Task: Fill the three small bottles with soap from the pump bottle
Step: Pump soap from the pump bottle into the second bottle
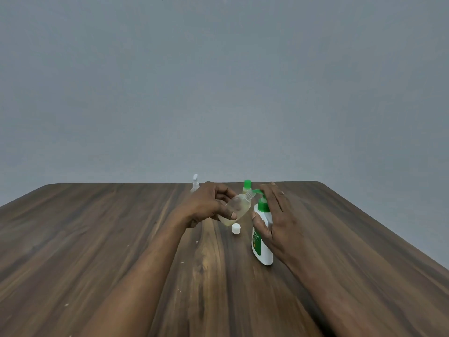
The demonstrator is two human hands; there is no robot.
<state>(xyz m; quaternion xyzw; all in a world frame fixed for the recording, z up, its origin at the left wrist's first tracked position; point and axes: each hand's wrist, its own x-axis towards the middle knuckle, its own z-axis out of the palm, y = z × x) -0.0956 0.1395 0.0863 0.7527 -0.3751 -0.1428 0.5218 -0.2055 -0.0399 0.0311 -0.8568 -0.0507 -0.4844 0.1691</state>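
- The left hand (206, 203) grips the small open bottle (237, 206), pinched between thumb and fingers. It is held off the table (97, 239) and tilted so its neck points up at the green spout (256, 190).
- The right hand (274, 215) clasps the pump bottle (262, 242), which stands upright on the wood. The fingers lie over the pump head and the thumb is braced against the white body.
- A little pale liquid sits in the low end of the small open bottle, so I'd call this fill partway at best.
- First risk is the narrow neck. If the mouth drifts off the spout as a press comes, soap runs down the outside or onto the wood.
- Second risk is the tilt. If the bottle leans too far as the level rises, soap creeps back out of the uncapped neck.
- Third risk is the pump bottle itself, since one hand both steadies and presses it. An off-centre push could rock it over towards the white cap (236, 228), which lies on the table just below the held bottle.
- There are three small bottles. One is in the hand, the green-capped bottle (246, 186) stands behind the spout, and the spray-top bottle (195, 183) stands at the far edge behind the left hand. How full those two are, I can't tell.
- There is one pump bottle and one loose cap. Both hands are occupied.
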